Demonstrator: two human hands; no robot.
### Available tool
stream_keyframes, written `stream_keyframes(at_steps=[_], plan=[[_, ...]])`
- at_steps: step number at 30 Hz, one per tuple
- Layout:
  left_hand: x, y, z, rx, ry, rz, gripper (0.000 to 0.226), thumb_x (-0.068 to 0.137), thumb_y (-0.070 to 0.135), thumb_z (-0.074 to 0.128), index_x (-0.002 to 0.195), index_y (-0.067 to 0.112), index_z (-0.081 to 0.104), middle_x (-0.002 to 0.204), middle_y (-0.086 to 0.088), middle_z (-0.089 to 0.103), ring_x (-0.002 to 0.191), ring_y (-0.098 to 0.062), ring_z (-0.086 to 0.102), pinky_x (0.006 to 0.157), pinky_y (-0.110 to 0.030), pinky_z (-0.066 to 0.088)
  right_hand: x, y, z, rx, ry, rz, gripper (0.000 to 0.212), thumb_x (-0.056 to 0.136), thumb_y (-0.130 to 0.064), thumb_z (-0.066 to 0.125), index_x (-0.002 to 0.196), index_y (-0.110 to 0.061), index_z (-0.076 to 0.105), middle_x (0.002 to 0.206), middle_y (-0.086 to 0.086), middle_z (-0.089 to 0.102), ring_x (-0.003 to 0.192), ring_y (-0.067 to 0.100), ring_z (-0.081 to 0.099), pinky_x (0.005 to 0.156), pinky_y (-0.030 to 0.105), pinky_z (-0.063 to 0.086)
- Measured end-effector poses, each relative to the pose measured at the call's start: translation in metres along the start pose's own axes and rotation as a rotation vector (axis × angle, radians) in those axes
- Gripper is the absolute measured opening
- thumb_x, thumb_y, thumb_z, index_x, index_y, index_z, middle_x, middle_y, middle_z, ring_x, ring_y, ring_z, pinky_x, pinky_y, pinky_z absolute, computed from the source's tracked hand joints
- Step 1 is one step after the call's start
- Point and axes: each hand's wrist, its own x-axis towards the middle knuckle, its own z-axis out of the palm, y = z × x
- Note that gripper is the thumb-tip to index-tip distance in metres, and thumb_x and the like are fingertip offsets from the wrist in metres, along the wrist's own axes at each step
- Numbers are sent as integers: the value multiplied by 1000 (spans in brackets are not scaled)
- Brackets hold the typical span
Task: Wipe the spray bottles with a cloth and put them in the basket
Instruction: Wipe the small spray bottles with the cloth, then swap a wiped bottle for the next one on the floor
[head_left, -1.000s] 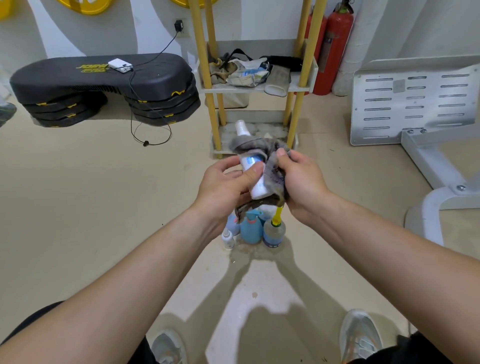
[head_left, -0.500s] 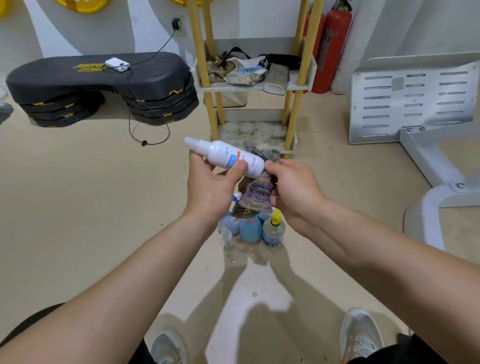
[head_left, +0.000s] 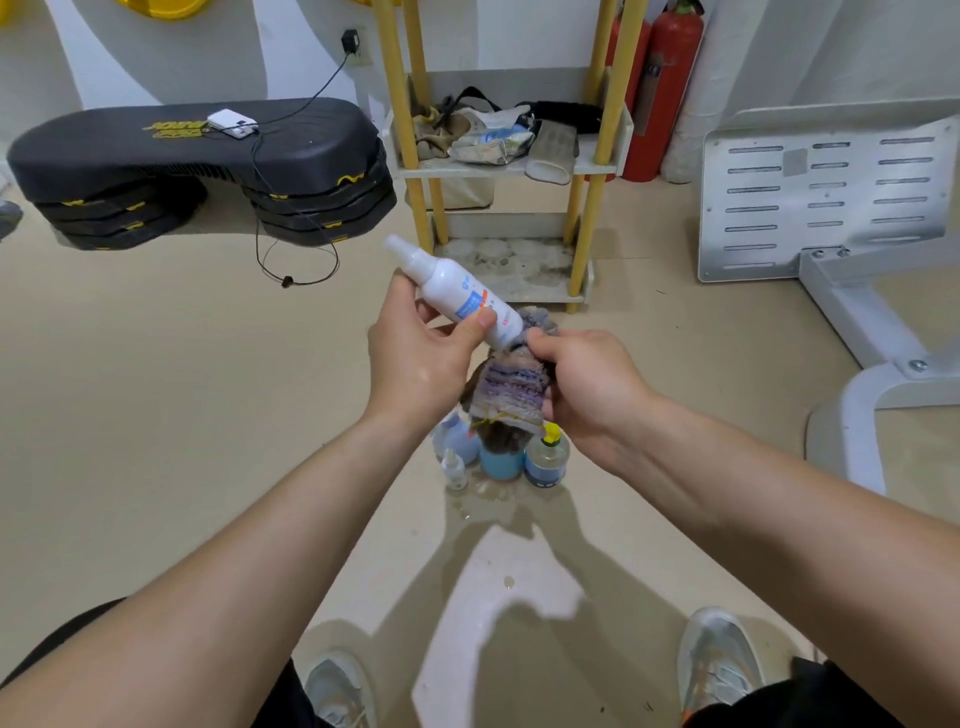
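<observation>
Left hand (head_left: 415, 358) pinches white spray bottle (head_left: 457, 291) mid-body, tilted in the air above the floor bottles (head_left: 498, 457); right hand (head_left: 582, 379) clenched round cloth (head_left: 511, 387) at its base; risk: wet-looking floor (head_left: 498, 499) suggests a slick bottle, so a wiping push could slip the pinch and drop it

Forearms bare to near frame edge: left forearm (head_left: 249, 545), right forearm (head_left: 753, 499). Left hand (head_left: 415, 358), right hand (head_left: 587, 384) bare. Black legwear (head_left: 831, 696) at near edge, left and right; length not clear. Light grey sneakers, mesh-look uppers, paler toe caps: left sneaker (head_left: 340, 691), right sneaker (head_left: 719, 660). Small orange accent at right sneaker's near-left edge.
</observation>
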Motion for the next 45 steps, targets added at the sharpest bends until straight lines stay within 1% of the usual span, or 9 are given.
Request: stream_keyframes(at_steps=[6, 10, 14, 19, 21, 25, 32, 39, 45], plan=[[-6, -10, -2, 0, -37, -70, 39, 82, 15, 83, 111, 21, 57, 106, -2, 74, 99, -11, 72, 88, -36, 60, 2, 6, 2, 61, 69, 45, 22, 102, -9, 49, 92, -3, 67, 79, 18, 71, 74, 35, 69, 90, 66, 53], [-6, -11, -13, 69, -44, -64, 38, 84, 13, 81, 111, 21, 56, 101, 4, 71, 91, 0, 67, 79, -19, 56, -1, 12, 13, 40, 32, 75, 22, 102, -12, 48, 103, 2, 65, 105, 36, 68, 93, 57, 67, 77, 71, 54], [-13, -18, -36, 151, -9, -48, 38, 84, 13, 80, 112, 20, 55, 100, 5, 70, 92, 0, 66, 77, -12, 52, -4, 21, 27, -41, 2, 78, 14, 95, -8, 60, 92, 1, 70, 87, 23, 68, 75, 39, 69, 75, 63, 58], [-28, -34, -86, 131, 24, -142, 39, 84, 13, 81, 115, 18, 57, 101, 9, 68, 94, 4, 63, 76, -10, 50, -4, 39, 43, -217, -144, 176, 19, 89, -11, 61, 99, 2, 70, 91, 21, 73, 79, 33, 71, 81, 49, 58], [-36, -47, -106, 149, 19, -202, 38, 83, 18, 83, 111, 18, 57, 102, 9, 68, 98, -2, 64, 81, -19, 52, -7, 56, 55, -291, -164, 217, 12, 88, -15, 59, 91, -6, 67, 84, 17, 72, 73, 32, 70, 73, 44, 58], [-64, -92, -127, 101, 112, -384, 42, 79, 21, 85, 111, 20, 58, 106, 3, 72, 101, -14, 69, 87, -41, 57, -12, 107, 83, -452, -146, 268, 14, 91, -17, 56, 78, -12, 59, 73, 13, 65, 62, 28, 62, 63, 33, 53], [-120, -206, -115, 160, 238, -641, 38, 80, 15, 82, 108, 20, 56, 94, 7, 66, 92, -26, 67, 82, -39, 55, 11, 212, 113, -720, -207, 364, 26, 88, -26, 54, 80, -5, 66, 82, 20, 67, 74, 33, 62, 70, 37, 48], [-133, -307, -100, 253, 425, -853, 35, 84, 16, 63, 119, 24, 62, 108, -5, 64, 93, -26, 65, 84, -42, 57, 25, 281, 129, -717, -297, 431, 22, 89, -8, 50, 87, -11, 72, 87, 11, 71, 78, 28, 65, 80, 37, 56], [-130, -344, -94, 441, 407, -891, 14, 86, 13, 50, 90, 21, 61, 81, 7, 60, 70, -12, 53, 54, -22, 33, 53, 311, 131, -775, -349, 436, 28, 90, -6, 50, 94, -22, 73, 92, 5, 72, 91, 28, 69, 85, 38, 58]])
